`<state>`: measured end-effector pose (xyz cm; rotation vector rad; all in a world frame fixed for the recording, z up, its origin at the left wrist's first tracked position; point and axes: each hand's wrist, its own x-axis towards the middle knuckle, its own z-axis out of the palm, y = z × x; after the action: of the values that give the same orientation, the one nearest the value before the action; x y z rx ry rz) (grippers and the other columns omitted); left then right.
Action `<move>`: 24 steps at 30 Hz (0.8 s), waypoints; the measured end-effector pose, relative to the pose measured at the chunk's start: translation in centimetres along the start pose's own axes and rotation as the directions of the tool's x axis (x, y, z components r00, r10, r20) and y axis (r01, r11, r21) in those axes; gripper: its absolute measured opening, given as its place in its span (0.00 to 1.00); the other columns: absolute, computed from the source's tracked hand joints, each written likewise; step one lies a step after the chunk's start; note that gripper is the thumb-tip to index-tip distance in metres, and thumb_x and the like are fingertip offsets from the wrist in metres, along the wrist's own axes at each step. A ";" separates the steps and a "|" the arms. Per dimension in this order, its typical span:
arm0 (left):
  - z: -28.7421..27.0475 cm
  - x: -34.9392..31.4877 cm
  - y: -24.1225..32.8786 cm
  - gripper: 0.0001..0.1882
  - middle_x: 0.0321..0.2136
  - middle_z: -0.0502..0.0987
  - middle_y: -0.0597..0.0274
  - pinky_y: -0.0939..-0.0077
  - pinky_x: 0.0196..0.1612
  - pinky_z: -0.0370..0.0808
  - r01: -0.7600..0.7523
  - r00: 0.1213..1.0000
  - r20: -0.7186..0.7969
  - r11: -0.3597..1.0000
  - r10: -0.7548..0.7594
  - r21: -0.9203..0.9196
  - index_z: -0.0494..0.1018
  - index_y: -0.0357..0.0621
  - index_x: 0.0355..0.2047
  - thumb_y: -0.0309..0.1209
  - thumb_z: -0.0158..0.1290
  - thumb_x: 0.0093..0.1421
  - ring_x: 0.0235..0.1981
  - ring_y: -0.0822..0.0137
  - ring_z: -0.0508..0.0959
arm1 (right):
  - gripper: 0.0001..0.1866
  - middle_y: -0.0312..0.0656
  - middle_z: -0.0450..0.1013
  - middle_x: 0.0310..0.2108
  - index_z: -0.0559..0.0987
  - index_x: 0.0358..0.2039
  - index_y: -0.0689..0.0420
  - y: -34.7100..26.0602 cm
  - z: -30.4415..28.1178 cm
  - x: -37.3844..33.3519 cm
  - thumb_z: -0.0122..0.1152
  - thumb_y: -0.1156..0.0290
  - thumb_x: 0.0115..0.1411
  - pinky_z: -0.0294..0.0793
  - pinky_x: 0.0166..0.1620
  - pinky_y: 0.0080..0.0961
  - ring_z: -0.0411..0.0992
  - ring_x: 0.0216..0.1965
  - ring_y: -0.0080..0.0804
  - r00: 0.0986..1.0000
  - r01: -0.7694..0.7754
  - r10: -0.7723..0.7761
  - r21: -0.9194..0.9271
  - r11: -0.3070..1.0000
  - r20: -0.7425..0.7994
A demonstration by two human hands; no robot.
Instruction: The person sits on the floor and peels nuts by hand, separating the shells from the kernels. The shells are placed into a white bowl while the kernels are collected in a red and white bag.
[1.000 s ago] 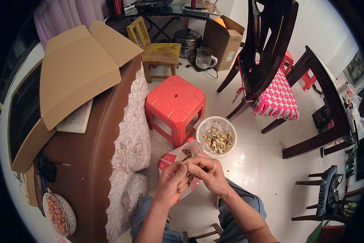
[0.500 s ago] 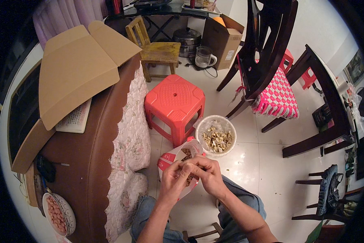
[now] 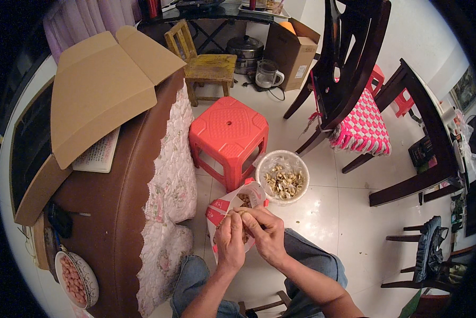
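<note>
My left hand (image 3: 230,241) and my right hand (image 3: 267,228) meet at their fingertips, thumbs and forefingers pinched together. What they hold between them is too small and too covered to make out. Just under them stands an upright red-and-white bag (image 3: 220,208), its top gaping, with brown nuts (image 3: 243,200) inside; my hands cover part of its opening. Beyond the bag, slightly right, a round white bin (image 3: 258,170) with a clear liner holds pale, broken shells (image 3: 283,183). At the lower left, a patterned white bowl (image 3: 94,283) contains pinkish shelled kernels (image 3: 72,281).
A red plastic stool (image 3: 229,127) stands close behind the bag. To the left runs a brown sofa (image 3: 122,212) with a quilted cover (image 3: 166,196) and cardboard (image 3: 100,90) on it. A dark wooden chair (image 3: 349,69) is at the right; shell crumbs dot the tiled floor (image 3: 322,228).
My hands have shifted and turned slightly, with the left fingers now more upright and the right wrist a little lower. Their fingertips stay together over the bag. The surroundings look the same.
</note>
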<state>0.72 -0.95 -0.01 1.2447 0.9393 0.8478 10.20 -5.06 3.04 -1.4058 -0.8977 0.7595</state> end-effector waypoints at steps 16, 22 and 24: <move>-1.3 0.8 1.1 0.21 0.12 0.58 0.80 0.87 0.12 0.48 0.423 0.905 0.183 0.760 -0.385 -0.493 0.64 0.55 0.24 0.53 0.37 0.67 0.09 0.84 0.52 | 0.14 0.36 0.74 0.29 0.80 0.46 0.61 1.7 -0.2 0.5 0.59 0.70 0.62 0.69 0.35 0.18 0.69 0.31 0.19 0.971 -0.221 0.190 0.247 0.943 0.144; -0.9 1.2 2.3 0.20 0.12 0.60 0.80 0.88 0.11 0.50 0.509 0.845 0.166 0.670 -0.508 -0.541 0.65 0.57 0.26 0.54 0.38 0.67 0.09 0.84 0.54 | 0.18 0.40 0.70 0.23 0.82 0.46 0.53 -0.2 -0.1 0.1 0.66 0.73 0.52 0.67 0.25 0.23 0.67 0.21 0.30 0.931 0.364 -0.343 -0.407 0.838 0.125; -0.8 1.2 2.6 0.19 0.12 0.60 0.79 0.88 0.11 0.49 0.517 0.825 0.124 0.648 -0.552 -0.559 0.65 0.56 0.25 0.52 0.38 0.67 0.09 0.84 0.53 | 0.19 0.39 0.69 0.21 0.82 0.46 0.53 0.4 -0.4 0.1 0.67 0.73 0.52 0.67 0.24 0.24 0.67 0.21 0.31 0.871 0.489 -0.428 -0.501 0.714 0.240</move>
<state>0.38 0.76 2.41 0.3671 0.9325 0.6112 10.61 -5.15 2.68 -1.5381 -1.5739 0.1846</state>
